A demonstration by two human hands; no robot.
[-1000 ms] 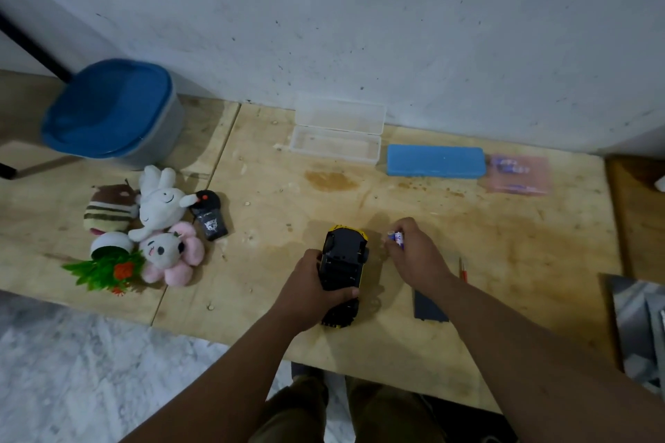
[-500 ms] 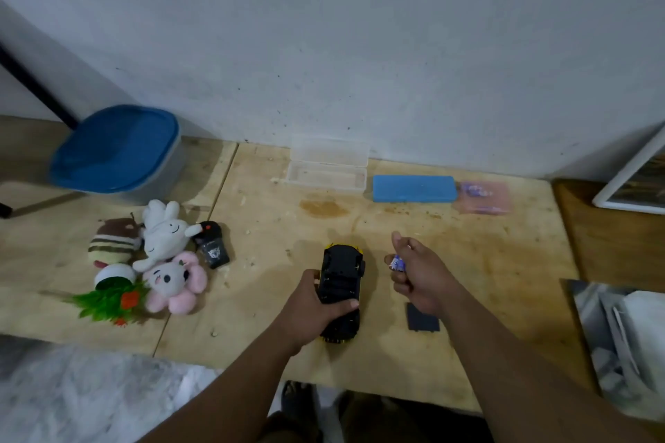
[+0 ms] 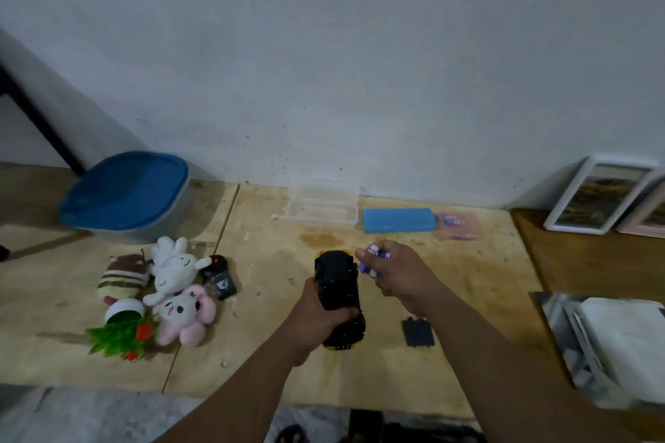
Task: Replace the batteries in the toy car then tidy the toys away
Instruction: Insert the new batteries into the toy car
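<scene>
A black and yellow toy car lies upside down on the plywood table, and my left hand grips its near half. My right hand is closed on blue and white batteries just right of the car's far end. The black battery cover lies flat on the table under my right forearm. A black remote control rests left of the car. Beside it lie plush toys: a white bunny, a pink one, a striped brown one and a toy plant.
A grey tub with a blue lid stands at the back left. Against the wall sit an open clear plastic case, a blue case and a pink packet. Picture frames lean at right; papers lie near right.
The camera has tilted up, showing more wall. My right hand lifted the batteries off the table and holds them by the car's far end. My left hand keeps hold of the car.
</scene>
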